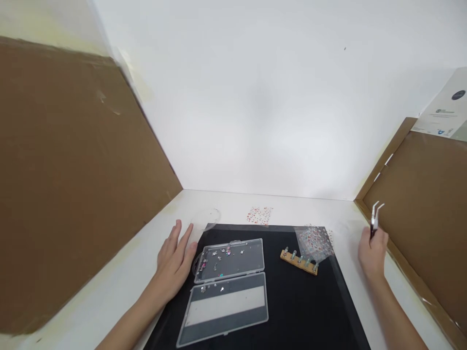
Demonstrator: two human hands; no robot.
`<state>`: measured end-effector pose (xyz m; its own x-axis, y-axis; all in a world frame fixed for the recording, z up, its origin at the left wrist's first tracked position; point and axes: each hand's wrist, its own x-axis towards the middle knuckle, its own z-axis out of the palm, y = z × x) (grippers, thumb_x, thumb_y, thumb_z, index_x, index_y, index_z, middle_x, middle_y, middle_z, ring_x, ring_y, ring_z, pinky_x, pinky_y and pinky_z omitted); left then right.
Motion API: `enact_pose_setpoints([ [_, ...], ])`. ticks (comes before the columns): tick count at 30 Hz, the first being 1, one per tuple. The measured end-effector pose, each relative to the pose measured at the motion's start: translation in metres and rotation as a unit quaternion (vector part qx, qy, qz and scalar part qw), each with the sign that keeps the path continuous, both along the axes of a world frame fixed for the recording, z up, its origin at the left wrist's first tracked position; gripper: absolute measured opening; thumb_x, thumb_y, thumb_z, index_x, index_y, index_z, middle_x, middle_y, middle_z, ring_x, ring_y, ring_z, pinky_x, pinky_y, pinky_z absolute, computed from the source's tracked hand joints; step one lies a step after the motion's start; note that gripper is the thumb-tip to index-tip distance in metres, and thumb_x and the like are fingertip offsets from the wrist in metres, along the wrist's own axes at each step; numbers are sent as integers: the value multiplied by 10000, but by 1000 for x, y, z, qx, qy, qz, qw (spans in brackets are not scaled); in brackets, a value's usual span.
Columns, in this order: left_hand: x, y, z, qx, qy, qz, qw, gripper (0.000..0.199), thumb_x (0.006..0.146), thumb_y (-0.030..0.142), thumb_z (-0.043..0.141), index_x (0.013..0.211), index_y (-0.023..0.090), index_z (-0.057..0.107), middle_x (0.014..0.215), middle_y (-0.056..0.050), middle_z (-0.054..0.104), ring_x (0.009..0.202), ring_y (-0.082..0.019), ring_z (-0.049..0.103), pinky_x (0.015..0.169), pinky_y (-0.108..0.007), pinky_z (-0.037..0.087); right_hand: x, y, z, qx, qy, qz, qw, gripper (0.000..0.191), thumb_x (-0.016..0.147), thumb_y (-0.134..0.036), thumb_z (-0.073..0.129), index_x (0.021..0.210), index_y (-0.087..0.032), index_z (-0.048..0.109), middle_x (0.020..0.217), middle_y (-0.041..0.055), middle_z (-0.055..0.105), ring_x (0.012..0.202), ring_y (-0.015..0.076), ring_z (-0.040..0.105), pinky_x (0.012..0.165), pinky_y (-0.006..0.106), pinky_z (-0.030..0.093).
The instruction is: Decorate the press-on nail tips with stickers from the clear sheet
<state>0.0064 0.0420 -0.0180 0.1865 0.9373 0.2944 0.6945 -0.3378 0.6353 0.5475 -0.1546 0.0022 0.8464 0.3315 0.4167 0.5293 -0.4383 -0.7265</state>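
Observation:
My right hand (372, 253) is closed around a pair of tweezers (373, 218), whose bent tips point up and stand apart. Flat on the table lies my left hand (178, 265), fingers spread, just left of an open clear plastic case (233, 262). Small rhinestones and charms (228, 251) are scattered inside both halves of that case. A wooden strip (299, 262) on the black mat bears a row of clear, shiny nail-like tips. Touching its far side is a transparent sheet (314, 241) dotted with small coloured pieces.
The black mat (292, 311) covers the middle of the white table (233, 198). A sheet with red specks (260, 215) lies beyond its far edge, and a clear round piece (207, 217) beside it. Brown cardboard panels (73, 184) stand at both sides, with a white wall (262, 97) behind.

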Motion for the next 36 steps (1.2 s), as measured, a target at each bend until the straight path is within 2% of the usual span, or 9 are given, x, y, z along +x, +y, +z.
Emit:
enact_pose_setpoints([
  [3, -7, 10, -2, 28, 36, 13, 999, 710, 1153, 585, 276, 1710, 183, 456, 1851, -166, 250, 1737, -406, 176, 1406, -695, 129, -19, 5, -4, -19, 48, 50, 997, 424, 1071, -480, 735, 1373, -188, 678, 1345, 100, 702, 1138, 243, 721, 972, 467, 643],
  [7, -10, 13, -9, 64, 45, 29, 997, 641, 1167, 523, 282, 1739, 262, 405, 1845, -121, 284, 1727, -405, 215, 1392, -708, 169, -38, 8, -8, -55, 107, 101, 988, 398, 1069, -516, 730, 1262, -168, 712, 1199, 56, 728, 1004, 217, 731, 872, 397, 651],
  [13, -1, 11, -14, 73, 91, 30, 993, 726, 1153, 575, 249, 1747, 181, 385, 1854, -183, 227, 1746, -400, 134, 1399, -704, 73, -37, 10, -5, -59, 165, 68, 982, 426, 1088, -578, 677, 1074, -154, 719, 962, 2, 694, 784, 162, 671, 697, 306, 608],
  [15, 3, 15, -11, 65, 97, 35, 993, 765, 1145, 607, 229, 1746, 158, 382, 1856, -200, 208, 1753, -394, 91, 1396, -701, 37, -34, 11, -6, -56, 177, 65, 980, 418, 1087, -571, 682, 1107, -155, 724, 1006, 12, 708, 822, 174, 687, 728, 321, 623],
  [20, 14, 39, 4, 26, 69, 51, 996, 866, 1118, 628, 95, 1735, 85, 371, 1858, -243, 146, 1759, -387, 25, 1389, -705, 40, -29, 12, -13, -43, 184, 70, 979, 442, 1062, -539, 725, 1275, -152, 723, 1261, 50, 720, 1086, 289, 722, 940, 452, 650],
  [23, 20, 57, 9, 8, 56, 55, 997, 910, 1097, 644, 44, 1749, 72, 322, 1868, -238, 65, 1759, -389, -2, 1390, -701, 39, -25, 11, -18, -25, 176, 79, 981, 452, 1059, -520, 736, 1339, -166, 703, 1342, 66, 706, 1155, 302, 715, 988, 480, 640],
  [28, 23, 73, 2, 24, 63, 29, 997, 924, 1088, 653, 11, 1776, 74, 225, 1871, -230, 67, 1757, -401, -2, 1389, -700, 46, -19, 13, -23, 14, 126, 95, 987, 459, 1056, -513, 742, 1360, -173, 696, 1373, 74, 695, 1189, 308, 708, 1006, 492, 635],
  [34, 21, 71, -10, 86, 20, -30, 996, 893, 1118, 675, 77, 1783, 89, 183, 1849, -295, 96, 1748, -448, 12, 1354, -772, 35, -19, 15, -14, 33, 76, 110, 990, 446, 1068, -474, 738, 1407, -194, 664, 1393, 108, 684, 1178, 258, 712, 995, 484, 638],
  [36, 18, 66, -9, 128, -16, -67, 989, 816, 1144, 652, 139, 1802, 171, 95, 1850, -284, 97, 1743, -464, 22, 1326, -821, 14, -22, 14, -12, 30, 69, 105, 992, 438, 1068, -476, 737, 1395, -192, 670, 1385, 105, 688, 1177, 258, 713, 998, 485, 636],
])
